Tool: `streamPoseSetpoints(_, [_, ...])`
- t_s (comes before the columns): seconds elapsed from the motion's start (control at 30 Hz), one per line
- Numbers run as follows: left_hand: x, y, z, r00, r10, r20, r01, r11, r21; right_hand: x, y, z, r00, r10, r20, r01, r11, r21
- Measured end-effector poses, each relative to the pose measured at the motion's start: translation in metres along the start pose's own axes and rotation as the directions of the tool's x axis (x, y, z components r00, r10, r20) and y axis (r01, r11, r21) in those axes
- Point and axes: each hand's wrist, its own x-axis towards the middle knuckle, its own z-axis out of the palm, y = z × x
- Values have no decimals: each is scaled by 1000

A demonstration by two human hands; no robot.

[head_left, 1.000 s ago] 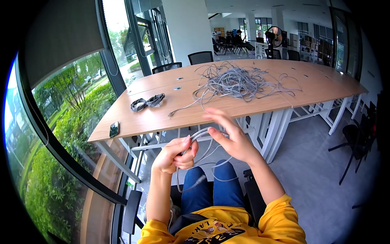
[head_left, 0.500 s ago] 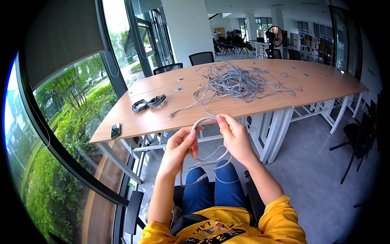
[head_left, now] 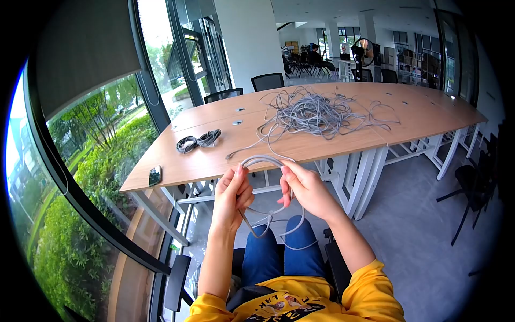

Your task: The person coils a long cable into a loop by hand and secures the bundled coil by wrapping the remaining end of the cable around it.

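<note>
A grey network cable (head_left: 262, 158) is looped between my hands, just in front of the table's near edge. My left hand (head_left: 234, 194) pinches the left side of the coil between thumb and fingers. On the right side, my right hand (head_left: 301, 188) closes round the same loops. Lower turns of the cable hang above my knees. From my right hand a strand runs up onto the table, toward a large tangled heap of grey cables (head_left: 316, 114). One loose cable end with a plug (head_left: 229, 156) lies near the table edge.
On the wooden table (head_left: 161, 147) lie a bundled dark cable (head_left: 198, 141) and a phone (head_left: 155, 175) at the left corner. Black chairs (head_left: 267, 81) stand behind it, and a folding chair (head_left: 472, 185) at right. Windows line the left; a person (head_left: 316, 56) sits far back.
My hands have moved farther apart, the left one rising and going left. The coil between them now shows several strands, and the plug that hung above my knees is no longer visible.
</note>
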Motion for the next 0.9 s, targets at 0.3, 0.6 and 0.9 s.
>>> streamPoseSetpoints(0.3, [-8,10,-2,982,-135,132,133,991,26,0,3,-2,943,-286,-169,68,662,-746])
streamPoseSetpoints(0.6, [-10,19,-7,977,-146,158,138,988,63,4,-5,-16,948,-302,-98,251,901,-354])
streamPoseSetpoints(0.9, [-11,22,-10,927,-264,268,192,945,266,7,-10,-7,863,-498,-81,384,753,-534])
